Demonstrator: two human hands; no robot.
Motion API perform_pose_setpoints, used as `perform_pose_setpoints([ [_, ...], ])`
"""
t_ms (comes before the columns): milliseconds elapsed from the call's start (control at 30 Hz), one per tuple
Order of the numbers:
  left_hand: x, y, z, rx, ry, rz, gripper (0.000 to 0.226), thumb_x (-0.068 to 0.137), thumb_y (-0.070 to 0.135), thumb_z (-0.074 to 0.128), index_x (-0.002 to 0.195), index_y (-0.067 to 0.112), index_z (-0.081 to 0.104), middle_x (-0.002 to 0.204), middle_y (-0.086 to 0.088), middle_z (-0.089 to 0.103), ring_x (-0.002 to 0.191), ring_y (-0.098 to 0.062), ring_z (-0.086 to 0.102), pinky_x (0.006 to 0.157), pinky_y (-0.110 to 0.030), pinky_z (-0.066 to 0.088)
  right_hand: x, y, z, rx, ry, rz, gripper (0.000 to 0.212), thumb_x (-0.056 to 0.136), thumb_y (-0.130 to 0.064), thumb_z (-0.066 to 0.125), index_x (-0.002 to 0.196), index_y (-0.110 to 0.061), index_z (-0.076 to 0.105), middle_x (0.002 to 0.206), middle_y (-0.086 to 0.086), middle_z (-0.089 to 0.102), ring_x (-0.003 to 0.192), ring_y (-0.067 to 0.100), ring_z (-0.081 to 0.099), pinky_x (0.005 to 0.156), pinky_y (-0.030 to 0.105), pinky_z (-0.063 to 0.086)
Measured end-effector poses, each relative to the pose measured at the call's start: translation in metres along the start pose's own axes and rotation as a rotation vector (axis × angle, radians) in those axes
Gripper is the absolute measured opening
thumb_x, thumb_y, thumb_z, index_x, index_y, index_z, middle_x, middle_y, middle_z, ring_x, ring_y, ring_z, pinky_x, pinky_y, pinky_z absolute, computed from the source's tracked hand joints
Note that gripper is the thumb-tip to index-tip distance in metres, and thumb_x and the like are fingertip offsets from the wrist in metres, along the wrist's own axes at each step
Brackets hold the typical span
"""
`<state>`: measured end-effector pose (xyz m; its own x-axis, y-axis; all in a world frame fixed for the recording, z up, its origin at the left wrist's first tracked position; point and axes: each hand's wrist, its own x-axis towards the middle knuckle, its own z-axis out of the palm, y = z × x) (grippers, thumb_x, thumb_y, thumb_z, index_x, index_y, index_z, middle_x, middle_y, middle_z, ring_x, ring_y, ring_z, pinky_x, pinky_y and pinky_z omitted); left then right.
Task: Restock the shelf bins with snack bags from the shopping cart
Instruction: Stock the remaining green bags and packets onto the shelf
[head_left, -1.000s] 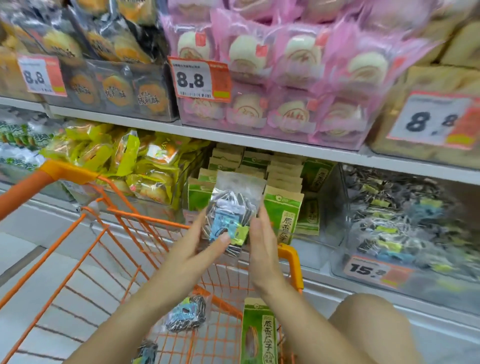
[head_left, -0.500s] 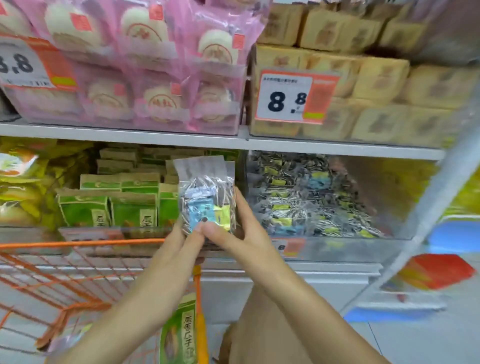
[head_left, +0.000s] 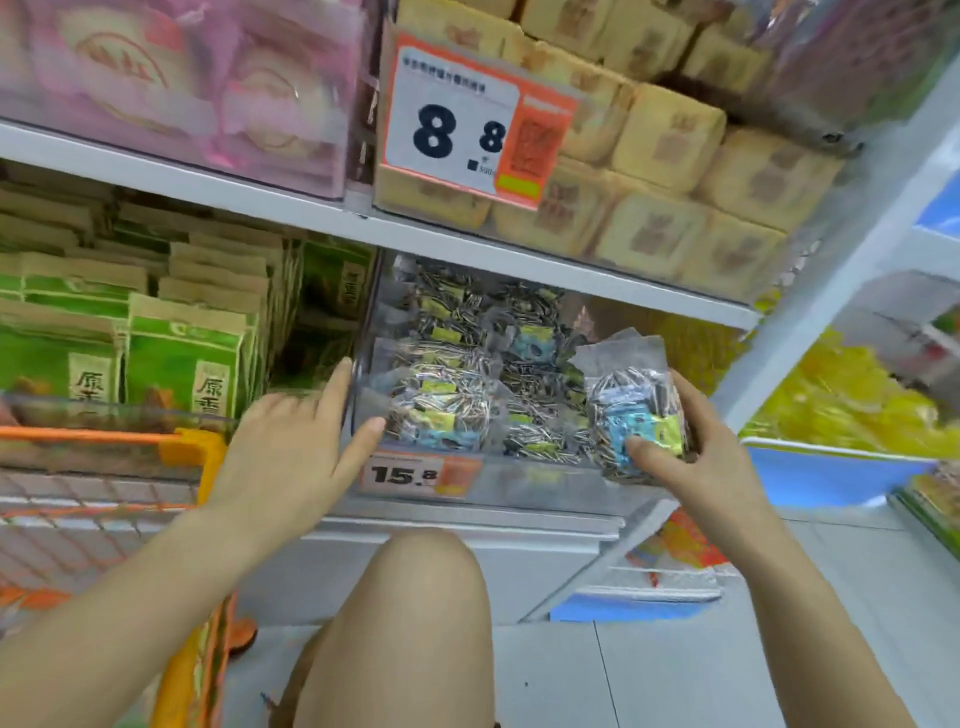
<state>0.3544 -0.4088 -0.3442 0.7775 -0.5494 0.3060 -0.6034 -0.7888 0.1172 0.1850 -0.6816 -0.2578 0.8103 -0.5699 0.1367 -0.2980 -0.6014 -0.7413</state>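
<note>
Since half a second ago both hands have parted: the left hand (head_left: 291, 457) has let go of the sunflower seed bag (head_left: 636, 415) and moved to the front left corner of the clear seed bin (head_left: 519, 480), while the right hand (head_left: 696, 447) has carried the bag alone to the bin's right side.

From the head view, the left hand is spread flat, fingers straight, index tip at the bin's corner and thumb against its front wall, holding nothing. The right hand's fingers curl behind the bag with the thumb pressing its blue label; the bag stands upright just in front of the bin's right end, not yet inside.

To do this well, I would steady the bin with the left hand, lift the bag over the front wall and lay it flat on the pile, label up, towards the emptier right side.

Counted: one bag in hand; two price tags, 8.8 (head_left: 467, 130) and 15.8 (head_left: 415, 474); one orange shopping cart (head_left: 104, 434) at the left. Bags in the bin are too jumbled to count.
</note>
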Motion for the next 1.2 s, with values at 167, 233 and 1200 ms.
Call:
perform_pose_setpoints([
  [167,0.001,-0.001,0.003,0.016,0.049,0.027,0.07,0.094,0.051,0.023,0.135,0.001,0.046,0.062,-0.013,0.062,0.061,-0.033,0.059,0.064,-0.037,0.043,0.053,0.001,0.02,-0.524,-0.077,-0.143,0.087,0.073,-0.037,0.074,0.145,-0.017,0.031,0.126,0.007,0.049,0.121,0.025,0.047,0.089,0.031,0.039],
  [233,0.001,-0.002,0.005,0.024,0.077,0.027,0.069,0.094,0.052,0.022,0.135,0.003,0.047,0.064,-0.012,0.064,0.065,-0.033,0.06,0.066,-0.036,0.042,0.07,-0.002,0.029,-0.696,-0.136,-0.21,0.082,0.071,-0.044,0.073,0.138,-0.015,0.036,0.111,0.008,0.048,0.11,0.031,0.05,0.081,0.032,0.04],
  [1200,-0.002,0.0,0.004,-0.039,0.074,-0.011,0.067,0.094,0.051,0.017,0.131,0.006,0.051,0.069,-0.008,0.066,0.07,-0.028,0.061,0.072,-0.037,0.041,0.092,0.017,0.065,-0.147,-0.029,0.071,0.086,0.071,-0.039,0.082,0.14,-0.012,0.037,0.136,0.007,0.053,0.124,0.027,0.05,0.095,0.033,0.042],
])
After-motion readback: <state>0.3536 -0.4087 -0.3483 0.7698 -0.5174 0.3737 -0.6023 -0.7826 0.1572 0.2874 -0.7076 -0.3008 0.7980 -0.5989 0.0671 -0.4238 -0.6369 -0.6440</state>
